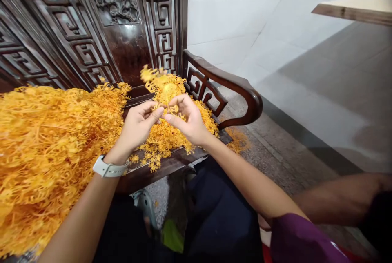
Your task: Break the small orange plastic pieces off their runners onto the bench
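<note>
My left hand (139, 123), with a pale watch strap (110, 169) at the wrist, pinches a yellow plastic flower piece (155, 110) between thumb and forefinger. Right beside it, the fingers of my right hand (188, 122) are closed on another part of the yellow plastic pieces (174, 109); the exact join between the fingertips is hidden. A blurred yellow cluster (152, 77) sticks up just beyond the fingertips. Below both hands lies a pile of small yellow flower pieces (162, 140) on the seat.
A large heap of yellow plastic stems (55, 140) covers the bench at left. The dark carved bench (128, 50) has a curved armrest (235, 83) at right. Yellow scraps (239, 139) lie on the floor. Another person's limb (339, 197) is at lower right; a wooden board (352, 13) juts out above.
</note>
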Demonstrator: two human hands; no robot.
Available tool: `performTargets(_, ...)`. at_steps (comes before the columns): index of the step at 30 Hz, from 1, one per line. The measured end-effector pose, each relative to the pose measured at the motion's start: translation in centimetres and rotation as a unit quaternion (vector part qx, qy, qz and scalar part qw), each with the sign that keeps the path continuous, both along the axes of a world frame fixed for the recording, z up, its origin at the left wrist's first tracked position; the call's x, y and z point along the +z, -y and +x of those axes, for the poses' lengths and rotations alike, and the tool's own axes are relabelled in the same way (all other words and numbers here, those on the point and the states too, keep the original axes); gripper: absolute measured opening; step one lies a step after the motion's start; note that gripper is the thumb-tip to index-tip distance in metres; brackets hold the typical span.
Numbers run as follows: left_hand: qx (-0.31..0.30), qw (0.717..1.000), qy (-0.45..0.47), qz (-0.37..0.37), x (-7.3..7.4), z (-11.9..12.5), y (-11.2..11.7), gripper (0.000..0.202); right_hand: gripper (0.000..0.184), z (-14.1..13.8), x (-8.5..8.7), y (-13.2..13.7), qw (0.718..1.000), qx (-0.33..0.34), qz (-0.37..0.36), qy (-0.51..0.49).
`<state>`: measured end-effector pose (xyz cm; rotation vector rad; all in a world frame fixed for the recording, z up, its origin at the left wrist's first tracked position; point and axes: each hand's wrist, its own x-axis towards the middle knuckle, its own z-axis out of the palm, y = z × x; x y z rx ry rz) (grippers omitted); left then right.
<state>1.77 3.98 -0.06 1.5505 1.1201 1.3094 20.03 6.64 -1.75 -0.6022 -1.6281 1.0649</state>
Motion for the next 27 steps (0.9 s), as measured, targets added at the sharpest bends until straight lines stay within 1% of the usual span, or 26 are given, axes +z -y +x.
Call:
performTargets(2,-0.038,0.998,-0.047,0.001,0.1,-0.2,0.1,0.038,0.039,0.0,0.1,-0.1,0.997,-0.003,-0.08,-0.023)
performTargets(3,-0.052,0.996,-0.069,0.004,0.1,-0.3,0.2,0.037,0.043,0.1,0.1,-0.3,0.994,0.008,-0.107,-0.03)
performTargets(6,-0.077,0.989,-0.124,0.02,0.3,-0.3,0.5,0.037,0.041,0.6,-0.1,-0.7,0.988,0.056,-0.143,-0.027)
performTargets(8,-0.091,0.987,-0.128,0.027,0.5,0.0,0.5,0.042,0.044,0.9,-0.1,-0.8,0.984,0.075,-0.161,-0.033)
performTargets(10,-0.117,0.989,-0.091,0.013,0.6,0.5,0.5,0.045,0.048,0.9,0.1,-0.6,0.975,0.098,-0.192,-0.059)
performTargets(12,-0.149,0.988,-0.026,-0.021,0.6,0.9,0.4,0.045,0.049,0.9,0.3,-0.4,0.961,0.125,-0.23,-0.09)
performTargets(13,-0.16,0.986,0.007,-0.042,0.5,1.1,0.3,0.044,0.049,0.8,0.4,-0.3,0.951,0.142,-0.253,-0.106)
performTargets(16,-0.169,0.977,0.083,-0.096,0.2,1.3,0.1,0.045,0.047,0.7,0.5,0.0,0.917,0.198,-0.311,-0.153)
performTargets(18,-0.181,0.971,0.099,-0.121,0.0,1.2,0.0,0.046,0.045,0.6,0.5,0.2,0.903,0.221,-0.327,-0.171)
performTargets(21,-0.221,0.961,0.097,-0.139,0.0,0.9,-0.1,0.048,0.043,0.7,0.5,0.3,0.902,0.232,-0.323,-0.17)
performTargets(22,-0.229,0.956,0.119,-0.137,0.1,0.8,-0.1,0.047,0.043,0.7,0.5,0.4,0.9,0.233,-0.321,-0.179)
performTargets(23,-0.229,0.952,0.158,-0.132,0.3,0.8,-0.1,0.046,0.043,0.8,0.6,0.4,0.899,0.229,-0.319,-0.196)
performTargets(24,-0.216,0.946,0.208,-0.125,0.4,0.8,-0.1,0.044,0.043,1.0,0.7,0.3,0.898,0.217,-0.317,-0.213)
performTargets(26,-0.153,0.938,0.287,-0.119,0.5,0.7,-0.4,0.036,0.045,1.3,0.8,0.1,0.908,0.168,-0.312,-0.225)
performTargets(27,-0.111,0.942,0.291,-0.122,0.2,0.7,-0.7,0.03,0.046,1.5,0.8,0.0,0.917,0.136,-0.311,-0.211)
